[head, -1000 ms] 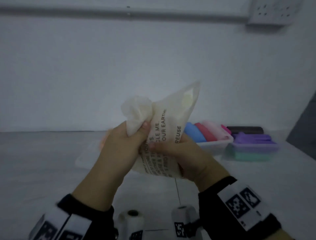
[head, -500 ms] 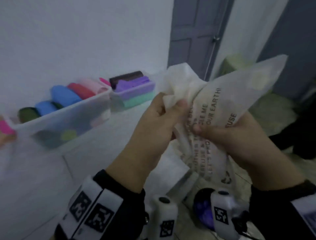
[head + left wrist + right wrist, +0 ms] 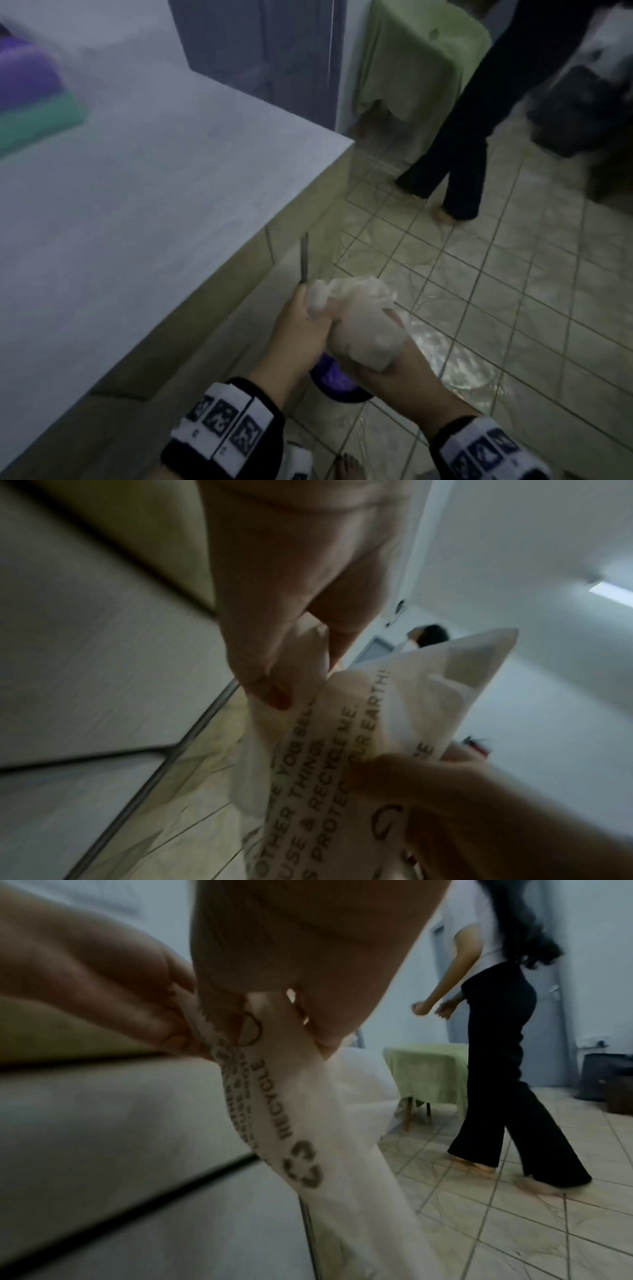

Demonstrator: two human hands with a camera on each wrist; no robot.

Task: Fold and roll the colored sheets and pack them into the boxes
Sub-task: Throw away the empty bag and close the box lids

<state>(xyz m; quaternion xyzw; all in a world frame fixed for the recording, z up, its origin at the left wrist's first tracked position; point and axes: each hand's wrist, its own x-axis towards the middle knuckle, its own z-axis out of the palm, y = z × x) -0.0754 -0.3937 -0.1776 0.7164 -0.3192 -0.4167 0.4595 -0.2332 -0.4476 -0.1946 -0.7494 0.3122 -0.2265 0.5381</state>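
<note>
Bag (image 3: 363,329) (white, printed) bunched upright, long axis vertical, left hand (image 3: 301,329) pinching its top, right hand (image 3: 394,373) grasping its base.

Green-draped stool (image 3: 424,58) by door (image 3: 260,44); person in black trousers (image 3: 479,113) on tiled floor (image 3: 513,291).

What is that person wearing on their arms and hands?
No gloves. The left hand and right hand are bare. Each wrist has a black sleeve cuff under a white band printed with black square code patterns. The left thumbnail looks painted red.
</note>
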